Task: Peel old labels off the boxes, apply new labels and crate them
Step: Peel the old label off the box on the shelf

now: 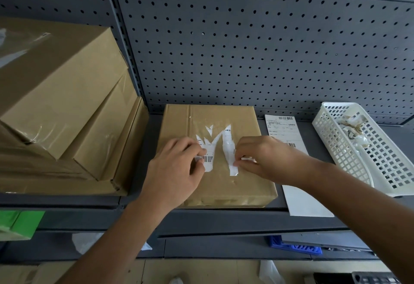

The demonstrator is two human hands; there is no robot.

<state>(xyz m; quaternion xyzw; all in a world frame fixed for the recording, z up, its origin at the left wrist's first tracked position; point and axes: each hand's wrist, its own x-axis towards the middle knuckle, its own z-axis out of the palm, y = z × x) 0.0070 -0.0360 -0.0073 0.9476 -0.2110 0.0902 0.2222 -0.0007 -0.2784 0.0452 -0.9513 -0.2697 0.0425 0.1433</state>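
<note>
The flat brown cardboard box (244, 185) lies on the dark grey metal shelf (313, 221), near its front edge; the torn white old label (218, 141) is stuck to the top face in jagged, pointed strips. The left hand (177, 167) pinches a lifted edge of the old label beside the barcode; the right hand (262, 160) pinches the right strip, fingers curled on the paper.

Probable faults:
- The paper is split into narrow points; a steep or fast pull is likely to tear off further slivers and leave scraps bonded to the board.
- The glossy clear tape on the box top may lift with the paper and strip the board.
- Neither hand presses the box flat; a hard pull may slide it toward the near edge, or onto the white printed label sheet (285, 129) lying just right of it.

Surroundings: a stack of brown cardboard cartons (56, 93) stands to the left; a white plastic lattice basket (380, 162) at far right holds crumpled scraps; a grey perforated back panel (246, 48) closes the far side; a green carton (20, 223) and a blue plastic item (293, 249) sit lower down, nearer.
</note>
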